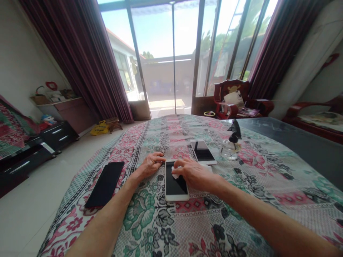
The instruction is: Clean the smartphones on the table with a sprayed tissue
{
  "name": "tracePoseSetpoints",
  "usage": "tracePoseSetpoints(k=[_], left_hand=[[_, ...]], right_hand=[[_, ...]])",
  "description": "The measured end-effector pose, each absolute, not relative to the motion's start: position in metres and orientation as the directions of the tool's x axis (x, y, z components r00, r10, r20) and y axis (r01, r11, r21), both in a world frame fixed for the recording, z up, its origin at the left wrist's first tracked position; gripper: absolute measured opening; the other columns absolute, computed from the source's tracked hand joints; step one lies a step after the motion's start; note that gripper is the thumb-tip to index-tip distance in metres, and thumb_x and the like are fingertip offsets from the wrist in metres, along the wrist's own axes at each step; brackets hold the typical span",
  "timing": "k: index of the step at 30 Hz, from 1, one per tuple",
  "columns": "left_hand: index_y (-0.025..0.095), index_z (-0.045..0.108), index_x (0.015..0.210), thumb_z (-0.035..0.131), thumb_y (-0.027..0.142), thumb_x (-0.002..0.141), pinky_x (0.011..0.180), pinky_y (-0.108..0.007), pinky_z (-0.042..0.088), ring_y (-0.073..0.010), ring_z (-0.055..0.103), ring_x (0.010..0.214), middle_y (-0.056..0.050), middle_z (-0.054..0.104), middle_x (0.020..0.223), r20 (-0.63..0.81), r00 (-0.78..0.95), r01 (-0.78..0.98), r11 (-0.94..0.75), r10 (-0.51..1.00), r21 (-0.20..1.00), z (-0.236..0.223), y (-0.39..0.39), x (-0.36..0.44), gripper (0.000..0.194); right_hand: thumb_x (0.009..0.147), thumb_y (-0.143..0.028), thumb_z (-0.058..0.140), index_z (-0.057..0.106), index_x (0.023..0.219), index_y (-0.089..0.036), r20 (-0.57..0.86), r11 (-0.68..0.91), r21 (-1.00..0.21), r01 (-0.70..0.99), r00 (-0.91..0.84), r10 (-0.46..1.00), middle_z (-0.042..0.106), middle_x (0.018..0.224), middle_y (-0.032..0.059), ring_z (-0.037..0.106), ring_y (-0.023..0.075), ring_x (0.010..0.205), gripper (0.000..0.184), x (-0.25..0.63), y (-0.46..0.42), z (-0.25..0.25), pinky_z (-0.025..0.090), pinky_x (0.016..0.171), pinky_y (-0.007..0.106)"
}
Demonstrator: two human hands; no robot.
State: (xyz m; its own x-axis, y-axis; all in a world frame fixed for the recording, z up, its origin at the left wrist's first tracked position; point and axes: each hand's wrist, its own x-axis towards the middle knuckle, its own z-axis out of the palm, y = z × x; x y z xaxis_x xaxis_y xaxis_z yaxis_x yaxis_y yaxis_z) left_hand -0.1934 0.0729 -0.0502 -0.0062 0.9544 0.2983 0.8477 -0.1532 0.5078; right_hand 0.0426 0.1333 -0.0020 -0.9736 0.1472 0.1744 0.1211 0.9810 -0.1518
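A white-framed smartphone (175, 191) lies face up in front of me, its screen dark. My right hand (193, 173) is closed on a white tissue (176, 174) and presses it to the upper part of that screen. At the phone's top left corner, the fingertips of my left hand (151, 165) touch the edge, fingers stretched out with the palm down on the cloth. Beyond my right hand lies a second white phone (203, 151), and a black tablet-like device (105, 184) rests left of my left forearm.
A flowered cloth (142, 214) covers the table. A clear spray bottle (230, 146) with a black head stands at the right. Past the table are a red wooden chair (232, 98), a glass door (166, 64), a yellow bag (101, 127) on the floor and dark curtains (80, 53).
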Motion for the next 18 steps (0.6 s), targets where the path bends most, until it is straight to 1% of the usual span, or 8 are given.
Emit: tracePoseSetpoints(k=[2, 6, 9, 11, 14, 18], left_hand=[[0.022, 0.075, 0.093, 0.05, 0.009, 0.078, 0.098, -0.032, 0.047, -0.0178, 0.061, 0.106, -0.005, 0.067, 0.113, 0.31, -0.01, 0.844, -0.158, 0.951, 0.512, -0.05, 0.073, -0.193, 0.032], [0.022, 0.075, 0.093, 0.05, 0.008, 0.077, 0.099, -0.032, 0.047, -0.018, 0.062, 0.105, -0.005, 0.066, 0.114, 0.316, -0.012, 0.839, -0.162, 0.949, 0.519, -0.05, 0.072, -0.192, 0.033], [0.023, 0.075, 0.092, 0.05, 0.008, 0.077, 0.099, -0.032, 0.047, -0.0176, 0.062, 0.105, -0.004, 0.066, 0.114, 0.323, -0.014, 0.841, -0.164, 0.946, 0.516, -0.052, 0.074, -0.193, 0.033], [0.023, 0.075, 0.092, 0.05, 0.008, 0.077, 0.098, -0.032, 0.047, -0.0175, 0.062, 0.104, -0.004, 0.066, 0.114, 0.331, -0.006, 0.842, -0.173, 0.944, 0.51, -0.054, 0.074, -0.194, 0.033], [0.022, 0.075, 0.093, 0.05, 0.008, 0.077, 0.098, -0.033, 0.048, -0.0184, 0.062, 0.104, -0.005, 0.066, 0.113, 0.328, 0.004, 0.845, -0.178, 0.945, 0.504, -0.054, 0.075, -0.195, 0.033], [0.021, 0.075, 0.095, 0.049, 0.008, 0.078, 0.097, -0.032, 0.048, -0.0189, 0.062, 0.106, -0.007, 0.065, 0.114, 0.316, 0.024, 0.838, -0.191, 0.949, 0.511, -0.053, 0.074, -0.195, 0.034]], right_hand=[[0.087, -0.007, 0.047, 0.067, 0.1, -0.024, 0.198, 0.98, -0.123, 0.154, -0.964, 0.177, 0.06, 0.108, 0.0052, 0.051, 0.0181, 0.092, 0.029, 0.034, 0.139, -0.006, 0.038, 0.084, 0.033], [0.088, -0.01, 0.048, 0.065, 0.109, -0.024, 0.203, 0.971, -0.068, 0.228, -0.95, 0.237, 0.059, 0.109, 0.0074, 0.05, 0.0212, 0.098, 0.031, 0.014, 0.152, -0.014, 0.038, 0.083, 0.034], [0.086, -0.009, 0.049, 0.064, 0.111, -0.024, 0.194, 0.962, -0.036, 0.271, -0.942, 0.273, 0.058, 0.109, 0.0079, 0.05, 0.0225, 0.098, 0.033, 0.007, 0.157, -0.017, 0.038, 0.082, 0.035], [0.085, -0.009, 0.05, 0.064, 0.11, -0.024, 0.191, 0.965, -0.024, 0.261, -0.946, 0.26, 0.058, 0.11, 0.0076, 0.049, 0.0227, 0.098, 0.032, 0.008, 0.155, -0.017, 0.038, 0.082, 0.036], [0.085, -0.01, 0.052, 0.063, 0.107, -0.023, 0.185, 0.98, -0.04, 0.197, -0.962, 0.201, 0.058, 0.11, 0.0066, 0.048, 0.0214, 0.095, 0.028, 0.021, 0.144, -0.012, 0.038, 0.083, 0.036], [0.087, -0.011, 0.05, 0.063, 0.101, -0.021, 0.151, 0.984, -0.117, 0.133, -0.977, 0.15, 0.059, 0.108, 0.0053, 0.049, 0.0185, 0.089, 0.021, 0.046, 0.123, -0.008, 0.039, 0.083, 0.034]])
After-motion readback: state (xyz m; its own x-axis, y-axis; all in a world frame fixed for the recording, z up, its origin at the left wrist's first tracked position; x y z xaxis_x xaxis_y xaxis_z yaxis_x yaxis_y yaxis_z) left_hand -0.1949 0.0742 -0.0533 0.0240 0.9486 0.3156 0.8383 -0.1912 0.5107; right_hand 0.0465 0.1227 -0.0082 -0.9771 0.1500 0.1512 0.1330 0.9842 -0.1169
